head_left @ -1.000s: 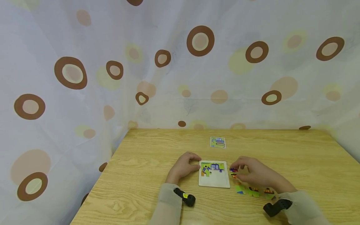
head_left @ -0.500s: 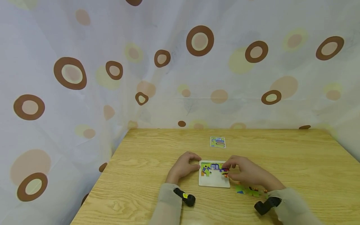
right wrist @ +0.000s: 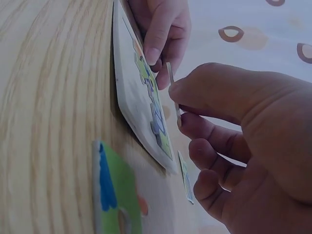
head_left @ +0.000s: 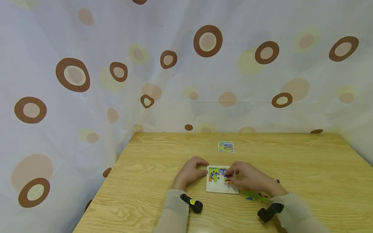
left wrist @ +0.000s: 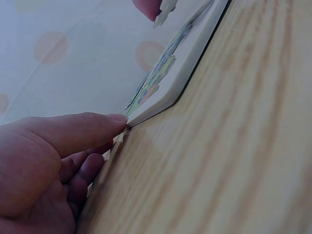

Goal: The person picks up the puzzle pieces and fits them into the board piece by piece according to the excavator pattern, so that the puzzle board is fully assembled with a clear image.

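Note:
A white square puzzle tray (head_left: 215, 188) lies on the table, with fitted jigsaw pieces along its top and left side showing part of a vehicle on green. My left hand (head_left: 190, 171) touches the tray's left edge; in the left wrist view its straight thumb (left wrist: 92, 129) rests at the corner. Over the tray, my right hand (head_left: 252, 177) pinches a jigsaw piece (right wrist: 170, 73) between thumb and fingers. That piece is seen edge-on and raised off the tray in the right wrist view, its picture side mostly hidden by the fingers.
Loose jigsaw pieces (head_left: 257, 196) lie right of the tray, partly under my right forearm; a green and blue one (right wrist: 119, 180) is close to the right wrist camera. A picture card (head_left: 226, 146) of the vehicle lies behind the tray. A spotted curtain (head_left: 175, 81) surrounds the wooden table.
My right hand has carried the jigsaw piece leftward, from beside the tray to over its right half. My left hand stays at the tray's left edge.

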A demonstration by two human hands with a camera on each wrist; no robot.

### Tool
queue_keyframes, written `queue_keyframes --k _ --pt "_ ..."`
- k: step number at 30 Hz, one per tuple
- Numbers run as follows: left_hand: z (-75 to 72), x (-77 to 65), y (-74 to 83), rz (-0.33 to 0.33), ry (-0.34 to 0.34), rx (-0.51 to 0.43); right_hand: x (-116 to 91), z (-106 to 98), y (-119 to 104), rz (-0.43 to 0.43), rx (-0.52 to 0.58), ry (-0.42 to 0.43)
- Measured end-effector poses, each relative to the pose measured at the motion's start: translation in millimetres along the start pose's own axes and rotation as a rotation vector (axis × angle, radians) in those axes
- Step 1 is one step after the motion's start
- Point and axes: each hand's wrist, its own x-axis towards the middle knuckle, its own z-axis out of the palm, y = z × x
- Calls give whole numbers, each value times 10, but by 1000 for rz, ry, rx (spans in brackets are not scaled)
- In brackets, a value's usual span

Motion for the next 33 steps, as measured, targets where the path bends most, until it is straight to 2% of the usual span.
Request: queue_keyframes --k 5,19,33 --pt "-7 -7 4 -3 -3 11 45 34 -25 14 14 -13" --pt "-14 -3 3 9 -3 12 168 152 -9 -27 -25 4" --pt "-17 3 0 13 -5 14 228 207 -19 -22 -39 19"
